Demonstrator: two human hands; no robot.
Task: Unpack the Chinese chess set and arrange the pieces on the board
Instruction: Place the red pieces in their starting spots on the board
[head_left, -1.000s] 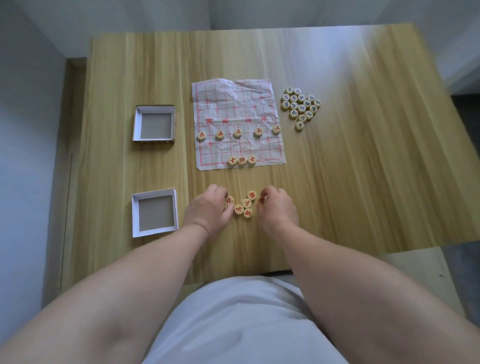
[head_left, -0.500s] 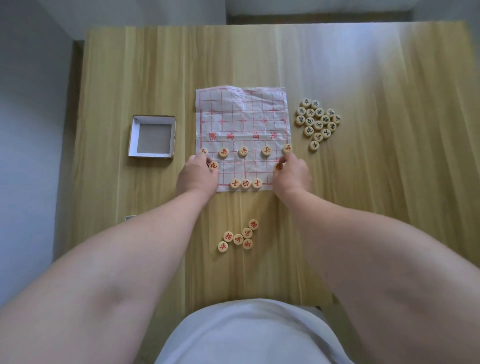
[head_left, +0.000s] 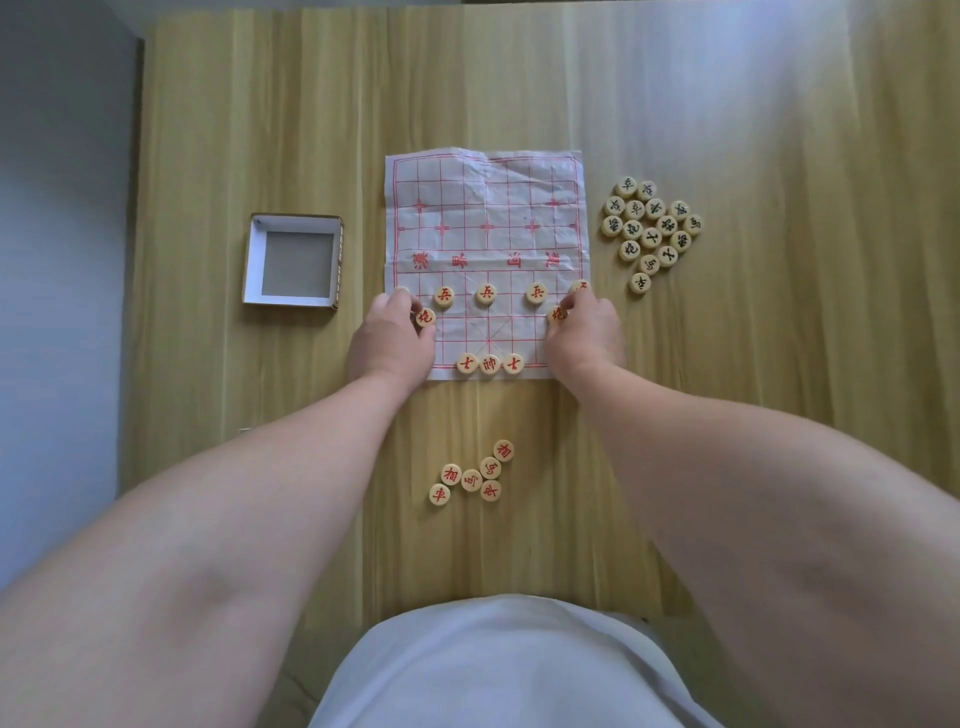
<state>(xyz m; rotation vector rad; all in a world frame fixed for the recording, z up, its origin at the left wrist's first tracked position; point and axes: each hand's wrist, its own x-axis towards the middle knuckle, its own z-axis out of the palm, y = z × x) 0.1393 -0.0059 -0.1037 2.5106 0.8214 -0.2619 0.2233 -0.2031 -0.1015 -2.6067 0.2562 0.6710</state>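
Note:
A creased paper chess board with red lines lies on the wooden table. Red-lettered round pieces stand on its near half: a row of pawns and three pieces at the near edge. My left hand pinches a red cannon piece at the board's left side. My right hand pinches a second red cannon piece at the right side. Several loose red pieces lie on the table near me. A cluster of black-lettered pieces lies right of the board.
An open white cardboard box half sits left of the board. The table's left edge runs close beyond it, with a grey floor or wall there. My forearms reach across the near part of the table.
Both hands left the loose red pieces near me and moved up to the board, each with a cannon piece. They now hold those pieces on the board's left and right sides.

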